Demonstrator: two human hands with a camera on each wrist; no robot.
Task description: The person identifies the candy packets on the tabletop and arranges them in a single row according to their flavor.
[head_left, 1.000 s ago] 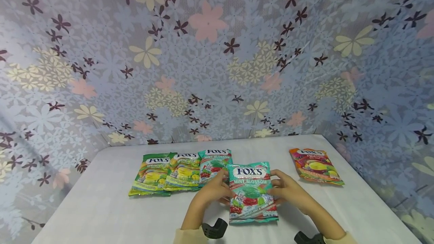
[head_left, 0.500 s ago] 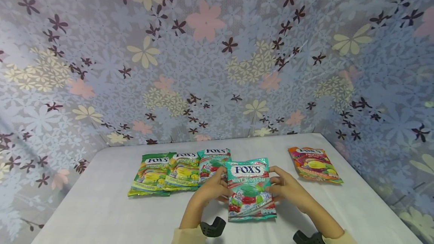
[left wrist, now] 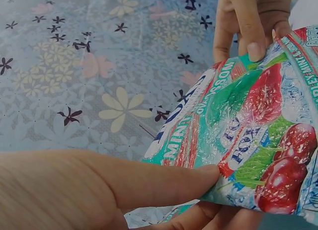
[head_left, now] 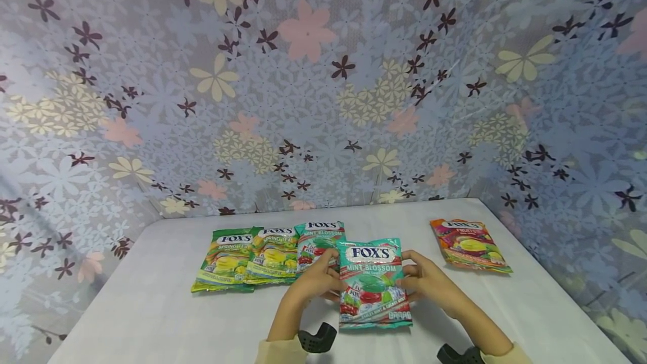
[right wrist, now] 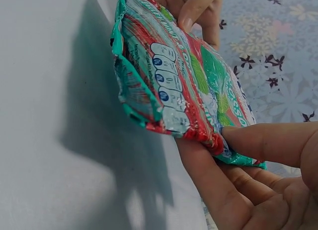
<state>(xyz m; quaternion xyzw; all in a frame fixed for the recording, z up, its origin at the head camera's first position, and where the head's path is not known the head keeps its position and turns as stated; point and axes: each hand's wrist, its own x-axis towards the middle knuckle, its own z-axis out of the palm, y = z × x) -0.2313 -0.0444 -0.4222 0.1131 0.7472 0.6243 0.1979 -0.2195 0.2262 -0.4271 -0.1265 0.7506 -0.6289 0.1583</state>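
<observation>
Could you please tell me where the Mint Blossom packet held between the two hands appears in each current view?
Head: the Mint Blossom packet is low, right of centre, between the left hand and the right hand.
Left wrist: the Mint Blossom packet fills the lower right, cut off by the right edge.
Right wrist: the Mint Blossom packet runs from the top edge through the middle.
Shared landmark: the flowered backdrop, seen in all three.

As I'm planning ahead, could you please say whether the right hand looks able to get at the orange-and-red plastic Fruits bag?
Probably not until it lets go: the right hand holds the nearer teal-and-red plastic Mint Blossom bag, though nothing visible blocks its way to the Fruits bag.
</observation>
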